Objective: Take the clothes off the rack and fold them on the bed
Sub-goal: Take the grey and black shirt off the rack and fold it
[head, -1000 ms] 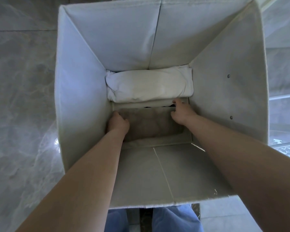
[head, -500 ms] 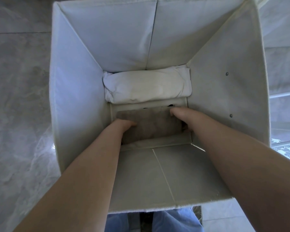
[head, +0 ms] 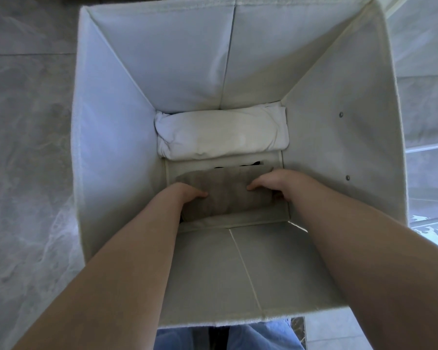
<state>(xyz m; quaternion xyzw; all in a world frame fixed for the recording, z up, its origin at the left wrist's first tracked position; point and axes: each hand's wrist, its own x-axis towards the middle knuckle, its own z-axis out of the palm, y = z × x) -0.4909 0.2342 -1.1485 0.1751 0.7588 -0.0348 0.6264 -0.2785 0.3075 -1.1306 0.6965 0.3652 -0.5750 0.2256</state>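
I look down into a tall off-white fabric bin [head: 116, 122]. At its bottom, on the far side, lies a folded white garment [head: 220, 133]. On the near side lies a folded grey-brown garment [head: 225, 198]. Both arms reach deep inside. My left hand [head: 186, 195] rests on the left end of the grey-brown garment, fingers pointing right. My right hand [head: 273, 184] presses on its right end, fingers laid flat and pointing left. Whatever lies under the garment is hidden.
The bin's walls close in on both arms. A thin dark strip [head: 250, 164] shows between the two garments. Grey marbled floor tiles [head: 23, 173] surround the bin, and my blue jeans [head: 250, 337] show below its near rim.
Both hands have slid from the garment's outer edges inward onto its top, and the grey-brown garment now sits lower and flatter in the bin.
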